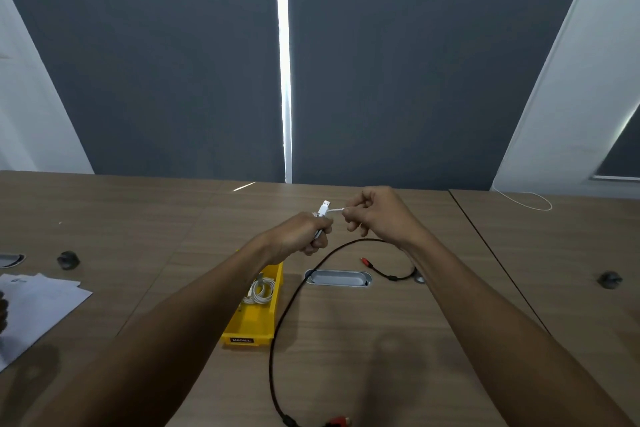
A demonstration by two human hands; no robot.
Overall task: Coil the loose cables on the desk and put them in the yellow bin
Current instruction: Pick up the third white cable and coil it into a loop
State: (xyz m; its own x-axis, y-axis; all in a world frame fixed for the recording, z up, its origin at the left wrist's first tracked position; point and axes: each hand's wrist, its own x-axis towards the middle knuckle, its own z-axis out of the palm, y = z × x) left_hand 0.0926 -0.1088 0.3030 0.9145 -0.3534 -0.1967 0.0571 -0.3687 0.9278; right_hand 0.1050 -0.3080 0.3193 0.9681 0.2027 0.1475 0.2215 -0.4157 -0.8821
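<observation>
Wood-grain laminate covers the desk [346,340], which runs the whole width of the room under dark grey blinds [398,62] with a bright slit of daylight between them. A seam splits the surface toward its right side, and an oval metal grommet [338,278] sits near the middle. The near right part of the surface lies open; white papers [38,308] lie at the left edge.

Sprawled in a wide loop from the near edge up past the grommet is a black cable [277,329] with red plugs. Left of it stands the yellow bin [258,319], holding one coiled white cable [261,291] at its far end.

Above the desk's middle, the left hand [301,236] is closed round a bundled white USB cable [323,210], plug pointing up. The right hand [375,215] pinches that cable's free end between fingertips.
</observation>
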